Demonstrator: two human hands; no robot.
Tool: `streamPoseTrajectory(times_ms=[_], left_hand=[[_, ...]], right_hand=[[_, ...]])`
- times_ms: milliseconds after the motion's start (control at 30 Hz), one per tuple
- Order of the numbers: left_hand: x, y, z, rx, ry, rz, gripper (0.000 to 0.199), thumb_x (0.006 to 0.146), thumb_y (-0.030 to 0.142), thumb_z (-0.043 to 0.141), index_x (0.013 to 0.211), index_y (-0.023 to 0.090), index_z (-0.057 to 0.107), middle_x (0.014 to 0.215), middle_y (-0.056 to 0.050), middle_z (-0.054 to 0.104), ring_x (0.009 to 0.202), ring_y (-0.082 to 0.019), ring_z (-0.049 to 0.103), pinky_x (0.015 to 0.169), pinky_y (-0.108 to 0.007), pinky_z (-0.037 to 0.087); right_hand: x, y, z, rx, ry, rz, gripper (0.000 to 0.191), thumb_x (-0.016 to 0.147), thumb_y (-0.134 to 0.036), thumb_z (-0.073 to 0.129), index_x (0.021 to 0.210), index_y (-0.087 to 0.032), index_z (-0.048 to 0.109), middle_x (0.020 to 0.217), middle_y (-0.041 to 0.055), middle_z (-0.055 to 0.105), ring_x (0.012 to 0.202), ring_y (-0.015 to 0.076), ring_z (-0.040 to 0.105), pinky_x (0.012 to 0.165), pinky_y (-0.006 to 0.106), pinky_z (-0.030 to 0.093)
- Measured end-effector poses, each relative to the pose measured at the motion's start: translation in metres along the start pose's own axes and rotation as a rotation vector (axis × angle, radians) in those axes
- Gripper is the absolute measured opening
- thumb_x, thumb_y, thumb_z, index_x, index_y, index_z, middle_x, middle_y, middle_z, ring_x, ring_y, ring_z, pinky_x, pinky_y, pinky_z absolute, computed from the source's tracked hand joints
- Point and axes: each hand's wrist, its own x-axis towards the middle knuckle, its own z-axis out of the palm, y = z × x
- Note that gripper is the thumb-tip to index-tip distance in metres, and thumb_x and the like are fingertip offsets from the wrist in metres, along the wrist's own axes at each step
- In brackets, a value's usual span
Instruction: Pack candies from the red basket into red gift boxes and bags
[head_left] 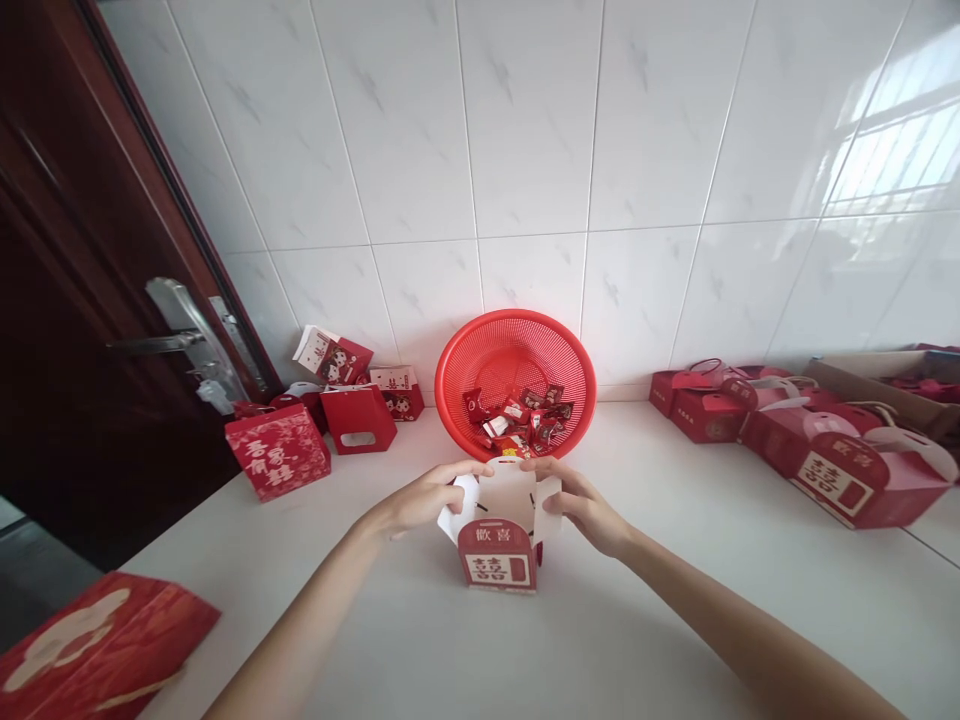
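Observation:
A red and white paper candy box (499, 550) stands upright on the white tabletop in front of me, its top open and its white inside showing. My left hand (427, 498) pinches the left side flap, with its fingers reaching to the back panel's top edge. On the opposite side, my right hand (585, 505) holds the right flap between thumb and fingers, also touching the back panel. Just behind the box, a red plastic basket (517, 330) leans toward the wall with several wrapped candies (525, 412) in it. The bottom of the box's inside is hidden.
Several red gift boxes (277, 450) stand at the back left, and a red bag (112, 640) lies at the near left. More candy boxes (847, 470) line the right, beside a brown cardboard carton (855, 378). A tiled wall (525, 150) bounds the back; a dark door (90, 250) is left.

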Motion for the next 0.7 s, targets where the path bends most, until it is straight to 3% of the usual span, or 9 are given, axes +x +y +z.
streamPoseTrajectory(times_ms=[133, 200, 300, 367, 467, 567, 700], left_hand=[[-0.011, 0.008, -0.004, -0.041, -0.042, 0.116, 0.05, 0.077, 0.035, 0.064, 0.127, 0.027, 0.066, 0.143, -0.003, 0.058, 0.132, -0.028, 0.051, 0.107, -0.035, 0.043], [-0.013, 0.013, -0.006, -0.079, 0.003, 0.176, 0.05, 0.08, 0.044, 0.066, 0.127, 0.026, 0.066, 0.139, -0.004, 0.062, 0.131, -0.028, 0.054, 0.107, -0.035, 0.044], [-0.002, 0.02, -0.012, -0.084, 0.147, 0.248, 0.044, 0.082, 0.046, 0.065, 0.118, 0.022, 0.07, 0.127, -0.006, 0.07, 0.123, -0.027, 0.061, 0.105, -0.037, 0.046], [0.016, 0.024, -0.016, -0.016, 0.228, 0.299, 0.037, 0.082, 0.042, 0.065, 0.111, 0.02, 0.073, 0.12, -0.007, 0.073, 0.116, -0.026, 0.065, 0.103, -0.037, 0.048], [0.055, 0.028, -0.02, 0.232, 0.3, 0.322, 0.029, 0.084, 0.032, 0.06, 0.104, 0.018, 0.075, 0.116, -0.007, 0.075, 0.11, -0.024, 0.067, 0.099, -0.033, 0.05], [0.094, 0.029, -0.02, 0.534, 0.358, 0.235, 0.027, 0.083, 0.02, 0.058, 0.103, 0.019, 0.076, 0.115, -0.007, 0.075, 0.108, -0.023, 0.068, 0.095, -0.03, 0.05], [0.135, 0.026, -0.016, 0.631, 0.416, 0.137, 0.021, 0.075, 0.014, 0.064, 0.09, 0.019, 0.078, 0.101, -0.012, 0.077, 0.102, -0.029, 0.069, 0.087, -0.034, 0.05]], right_hand=[[0.0, -0.009, -0.001, -0.036, -0.016, -0.061, 0.034, 0.084, -0.038, 0.063, 0.115, -0.025, 0.065, 0.094, 0.0021, 0.063, 0.074, 0.0158, 0.057, 0.069, 0.031, 0.046], [0.002, -0.011, -0.005, -0.029, 0.073, -0.103, 0.036, 0.087, -0.046, 0.059, 0.113, -0.023, 0.065, 0.079, 0.0003, 0.062, 0.062, 0.014, 0.055, 0.066, 0.031, 0.045], [0.007, -0.006, -0.015, -0.02, 0.286, -0.129, 0.029, 0.085, -0.047, 0.061, 0.09, -0.02, 0.066, 0.075, 0.0005, 0.064, 0.054, 0.0108, 0.048, 0.059, 0.029, 0.04], [0.009, 0.003, -0.02, -0.035, 0.36, -0.085, 0.026, 0.08, -0.045, 0.064, 0.077, -0.019, 0.062, 0.072, 0.0009, 0.064, 0.052, 0.0096, 0.045, 0.055, 0.027, 0.037], [0.009, 0.023, -0.023, -0.099, 0.372, 0.01, 0.023, 0.077, -0.042, 0.062, 0.073, -0.019, 0.06, 0.062, -0.0012, 0.061, 0.048, 0.0092, 0.043, 0.051, 0.026, 0.034], [0.006, 0.042, -0.02, -0.146, 0.352, 0.06, 0.021, 0.074, -0.04, 0.06, 0.072, -0.019, 0.06, 0.058, -0.002, 0.059, 0.047, 0.0092, 0.042, 0.049, 0.025, 0.033], [0.005, 0.054, -0.016, -0.194, 0.302, 0.081, 0.017, 0.071, -0.036, 0.061, 0.07, -0.019, 0.06, 0.056, -0.0025, 0.058, 0.05, 0.0109, 0.046, 0.049, 0.024, 0.033]])
